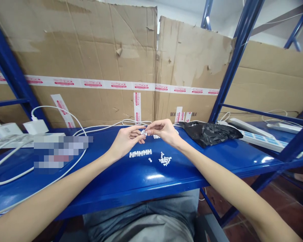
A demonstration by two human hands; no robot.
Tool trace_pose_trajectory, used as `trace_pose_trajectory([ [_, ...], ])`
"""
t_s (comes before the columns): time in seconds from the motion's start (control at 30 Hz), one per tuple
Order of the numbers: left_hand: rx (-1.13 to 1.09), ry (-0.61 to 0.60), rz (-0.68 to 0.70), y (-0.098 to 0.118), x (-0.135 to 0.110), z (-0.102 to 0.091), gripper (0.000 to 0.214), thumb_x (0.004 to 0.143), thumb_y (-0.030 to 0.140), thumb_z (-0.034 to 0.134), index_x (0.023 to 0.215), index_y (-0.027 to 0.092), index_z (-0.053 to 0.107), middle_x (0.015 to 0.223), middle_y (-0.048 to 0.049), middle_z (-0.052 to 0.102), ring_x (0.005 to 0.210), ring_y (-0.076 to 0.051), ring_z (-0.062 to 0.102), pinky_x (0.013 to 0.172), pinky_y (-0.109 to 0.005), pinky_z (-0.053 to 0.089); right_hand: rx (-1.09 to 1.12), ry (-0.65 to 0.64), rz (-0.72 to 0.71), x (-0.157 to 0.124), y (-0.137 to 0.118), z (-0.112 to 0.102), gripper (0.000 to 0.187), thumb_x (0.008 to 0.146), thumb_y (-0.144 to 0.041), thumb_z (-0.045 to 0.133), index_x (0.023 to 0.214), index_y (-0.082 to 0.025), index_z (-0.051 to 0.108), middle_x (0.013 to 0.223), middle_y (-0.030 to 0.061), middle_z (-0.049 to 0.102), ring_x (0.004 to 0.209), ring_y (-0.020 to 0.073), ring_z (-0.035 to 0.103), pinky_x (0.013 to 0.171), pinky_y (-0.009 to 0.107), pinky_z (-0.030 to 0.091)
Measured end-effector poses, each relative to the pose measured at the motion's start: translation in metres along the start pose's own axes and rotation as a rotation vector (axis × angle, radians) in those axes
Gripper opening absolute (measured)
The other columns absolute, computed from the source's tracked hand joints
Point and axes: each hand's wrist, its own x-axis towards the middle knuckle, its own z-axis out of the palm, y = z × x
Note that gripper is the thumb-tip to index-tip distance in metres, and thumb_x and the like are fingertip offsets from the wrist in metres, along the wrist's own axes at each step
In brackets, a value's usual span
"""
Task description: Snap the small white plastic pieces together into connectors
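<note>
My left hand (125,141) and my right hand (164,131) meet above the blue metal shelf (146,181), their fingertips pinching a small white plastic piece (143,133) between them. Just below the hands lies a neat row of joined white plastic parts (140,153). To its right are a single loose white piece (149,160) and a small heap of similar pieces (164,160). A few more white pieces (156,136) show partly behind my right hand.
A black plastic bag (207,133) lies on the shelf to the right, with white power strips (257,141) beyond it. White cables (98,127) and a white charger (35,126) lie to the left, beside a pixelated patch (62,153). Taped cardboard sheets (91,60) close the back.
</note>
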Motion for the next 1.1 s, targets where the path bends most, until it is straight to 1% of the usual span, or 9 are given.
trace_pose_trajectory([
  [0.13, -0.023, -0.002, -0.025, -0.001, 0.0, 0.0, 0.032, 0.08, 0.033, 0.076, 0.102, 0.012, 0.07, 0.075, -0.0061, 0.077, 0.064, -0.021, 0.075, 0.067, -0.033, 0.064, -0.018, 0.026, -0.004, -0.002, 0.003, 0.006, 0.018, 0.069, -0.03, 0.086, 0.078, -0.016, 0.077, 0.077, 0.0036, 0.073, 0.071, 0.0149, 0.066, 0.073, 0.033, 0.055],
  [0.27, -0.022, -0.02, -0.035, -0.003, 0.001, 0.0, 0.033, 0.079, 0.035, 0.078, 0.101, 0.013, 0.07, 0.077, -0.0066, 0.078, 0.064, -0.021, 0.075, 0.067, -0.033, 0.064, -0.008, 0.049, 0.031, -0.004, 0.002, 0.008, 0.023, 0.07, -0.034, 0.086, 0.079, -0.016, 0.076, 0.073, 0.0026, 0.071, 0.064, 0.0128, 0.062, 0.067, 0.032, 0.054],
  [0.43, -0.01, -0.024, -0.023, -0.004, 0.0, 0.0, 0.027, 0.078, 0.033, 0.078, 0.096, 0.014, 0.069, 0.074, -0.0047, 0.077, 0.063, -0.02, 0.075, 0.065, -0.031, 0.063, 0.0, 0.054, 0.058, -0.005, 0.0, 0.013, 0.026, 0.069, -0.037, 0.087, 0.078, -0.015, 0.074, 0.076, 0.0043, 0.071, 0.064, 0.0144, 0.064, 0.067, 0.034, 0.057],
  [0.63, 0.075, -0.049, -0.013, -0.004, -0.002, -0.002, 0.021, 0.08, 0.032, 0.075, 0.089, 0.016, 0.066, 0.071, -0.0047, 0.076, 0.063, -0.021, 0.075, 0.065, -0.031, 0.062, 0.027, 0.041, 0.109, -0.008, 0.003, 0.02, 0.026, 0.07, -0.035, 0.085, 0.078, -0.015, 0.07, 0.078, 0.0042, 0.07, 0.064, 0.0145, 0.066, 0.061, 0.032, 0.061],
  [0.73, 0.133, -0.051, 0.028, -0.003, -0.003, -0.003, 0.023, 0.083, 0.031, 0.071, 0.1, 0.018, 0.061, 0.069, -0.001, 0.073, 0.061, -0.019, 0.073, 0.065, -0.03, 0.06, 0.094, 0.031, 0.127, -0.01, 0.003, 0.021, 0.028, 0.072, -0.034, 0.084, 0.085, -0.016, 0.067, 0.082, 0.0037, 0.069, 0.068, 0.0159, 0.069, 0.059, 0.032, 0.063],
  [0.83, 0.17, -0.055, 0.071, -0.004, -0.003, -0.002, 0.037, 0.085, 0.027, 0.067, 0.118, 0.022, 0.051, 0.068, 0.0041, 0.07, 0.056, -0.016, 0.069, 0.061, -0.027, 0.057, 0.083, -0.014, 0.157, -0.01, 0.003, 0.018, 0.029, 0.075, -0.034, 0.082, 0.094, -0.015, 0.07, 0.089, 0.0056, 0.072, 0.072, 0.0157, 0.07, 0.062, 0.03, 0.063],
  [0.9, 0.174, -0.084, 0.072, -0.005, -0.002, -0.001, 0.039, 0.087, 0.027, 0.065, 0.121, 0.024, 0.046, 0.068, 0.0055, 0.068, 0.055, -0.015, 0.067, 0.059, -0.027, 0.056, 0.036, -0.078, 0.197, -0.008, 0.002, 0.013, 0.026, 0.078, -0.032, 0.079, 0.095, -0.014, 0.073, 0.086, 0.0063, 0.073, 0.07, 0.015, 0.071, 0.067, 0.03, 0.063],
  [1.0, 0.132, -0.121, 0.032, -0.008, 0.0, 0.001, 0.037, 0.089, 0.033, 0.066, 0.118, 0.023, 0.045, 0.072, 0.0034, 0.07, 0.06, -0.017, 0.07, 0.063, -0.028, 0.058, -0.013, -0.078, 0.225, -0.006, 0.001, 0.007, 0.02, 0.077, -0.029, 0.08, 0.089, -0.013, 0.076, 0.078, 0.005, 0.074, 0.071, 0.0153, 0.071, 0.076, 0.033, 0.062],
  [1.1, 0.145, -0.138, 0.012, -0.007, 0.001, 0.001, 0.026, 0.094, 0.043, 0.061, 0.103, 0.02, 0.056, 0.076, -0.0021, 0.073, 0.067, -0.019, 0.072, 0.068, -0.031, 0.059, -0.009, -0.026, 0.186, -0.005, -0.001, 0.004, 0.022, 0.075, -0.031, 0.082, 0.087, -0.014, 0.076, 0.08, 0.0042, 0.075, 0.074, 0.0155, 0.071, 0.082, 0.036, 0.061],
])
